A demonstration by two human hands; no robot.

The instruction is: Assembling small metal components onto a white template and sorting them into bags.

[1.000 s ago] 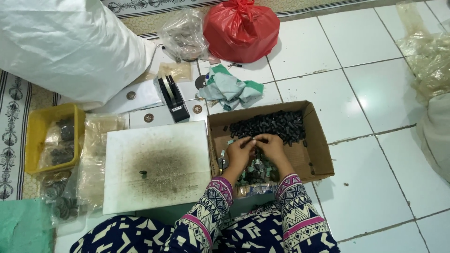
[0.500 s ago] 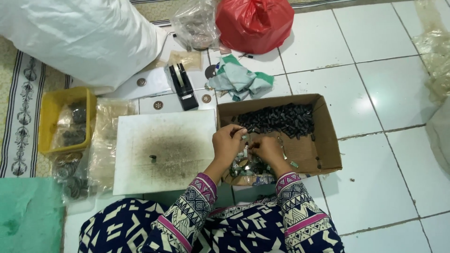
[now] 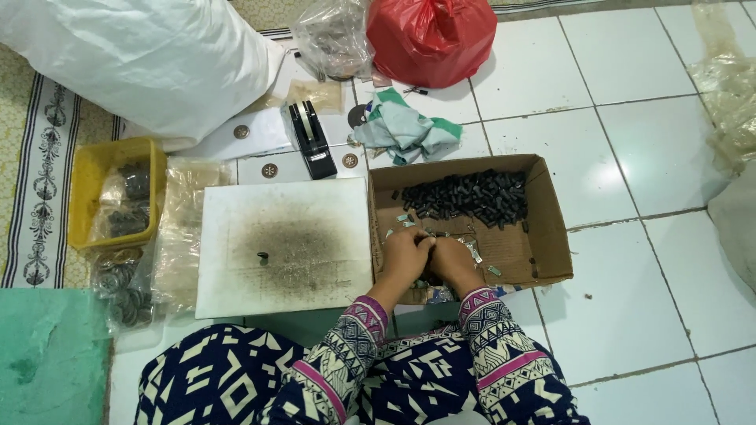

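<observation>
Right, both hands together over the near edge of the cardboard box (image 3: 551, 236): left hand (image 3: 405, 256) and right hand (image 3: 453, 260) touching, fingers curled inward around something small between them; too small and hidden to tell what, or whether actually pinched. Likely one of the small metal clips (image 3: 475, 250) scattered on the box floor just beside the fingertips. Clips: silvery, thin, flat-folded, shiny. Judged light, stiff, a bit slippery, easy to drop; best taken by fingertip pinch across the flat sides, one at a time. Farther back in the same box, a heap of dark cylindrical pieces (image 3: 468, 197): matte black, short, loose, probably light and prone to rolling. Left of the box, touching it, a white board (image 3: 283, 244) with a sooty smudge and a small dark stud near its middle. Beyond: black tape dispenser (image 3: 311, 140), crumpled green-white cloth (image 3: 405, 130), red plastic bag (image 3: 429, 35), big white sack (image 3: 150, 63), yellow tray (image 3: 83, 189). All on tiled floor (image 3: 654, 157).
</observation>
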